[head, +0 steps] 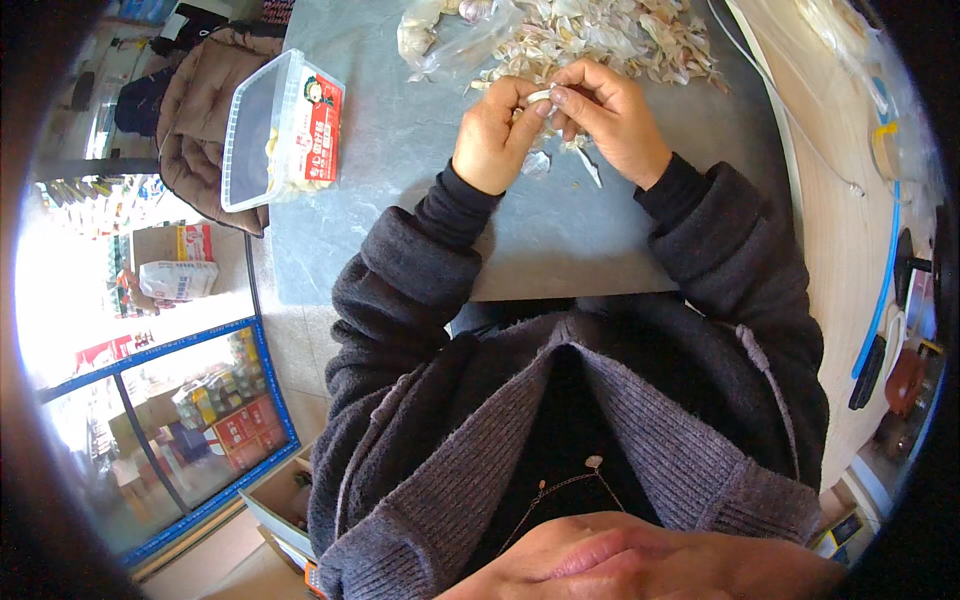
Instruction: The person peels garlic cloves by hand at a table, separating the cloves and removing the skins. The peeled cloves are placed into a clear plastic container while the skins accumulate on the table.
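Note:
Over the grey stone-look table [420, 150], my left hand [499, 131] and my right hand [611, 120] meet at the fingertips. Both pinch a pale garlic clove [540, 95] between thumb and fingers. Just behind them spreads a heap of garlic skins [600, 37], beside a clear plastic bag [469, 45] with a garlic bulb [475, 9] at it. Below my hands lie a scrap of skin [536, 163] and a small pointed blade-like piece [590, 166], partly hidden. To the left stands an open clear plastic tub [285, 199] with a red label; peeled cloves show inside.
A brown padded garment [195, 135] lies at the table's left edge. Along the right runs a pale wooden surface [817, 217] with a white cable [795, 124] and a blue strip [885, 292]. A blue-framed glass case [180, 435] stands at lower left.

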`<action>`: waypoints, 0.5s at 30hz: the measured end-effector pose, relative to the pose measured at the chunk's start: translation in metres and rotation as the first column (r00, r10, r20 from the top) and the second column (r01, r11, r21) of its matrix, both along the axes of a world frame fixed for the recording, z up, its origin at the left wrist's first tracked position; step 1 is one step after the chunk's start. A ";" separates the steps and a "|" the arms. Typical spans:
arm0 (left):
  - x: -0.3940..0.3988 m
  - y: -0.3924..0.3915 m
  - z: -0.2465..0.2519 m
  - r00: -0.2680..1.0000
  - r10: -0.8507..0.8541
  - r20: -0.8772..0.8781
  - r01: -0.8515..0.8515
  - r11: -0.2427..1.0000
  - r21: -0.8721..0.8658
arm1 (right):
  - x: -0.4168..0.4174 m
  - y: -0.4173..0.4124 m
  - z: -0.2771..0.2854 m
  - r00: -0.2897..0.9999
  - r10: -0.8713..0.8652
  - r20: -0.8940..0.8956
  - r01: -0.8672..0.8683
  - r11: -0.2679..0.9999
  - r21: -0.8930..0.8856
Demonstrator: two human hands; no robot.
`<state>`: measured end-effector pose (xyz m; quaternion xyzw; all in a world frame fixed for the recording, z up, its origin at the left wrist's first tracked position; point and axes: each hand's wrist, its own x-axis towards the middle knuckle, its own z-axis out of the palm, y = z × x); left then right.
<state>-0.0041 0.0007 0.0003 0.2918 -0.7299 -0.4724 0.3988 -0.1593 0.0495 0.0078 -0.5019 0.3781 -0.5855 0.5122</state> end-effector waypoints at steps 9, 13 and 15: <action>0.002 0.008 0.016 0.986 0.022 0.166 0.005 0.987 -0.161 | 0.000 0.000 -0.002 0.993 0.122 -0.002 -0.122 0.992 -0.018; 0.002 0.006 0.016 0.985 0.008 0.171 -0.005 1.000 -0.017 | 0.005 0.002 -0.002 0.991 0.137 -0.004 -0.137 0.990 -0.039; 0.001 0.007 0.014 0.996 0.004 0.087 -0.021 0.980 0.199 | 0.006 0.002 -0.001 0.991 0.132 -0.007 -0.133 0.990 -0.044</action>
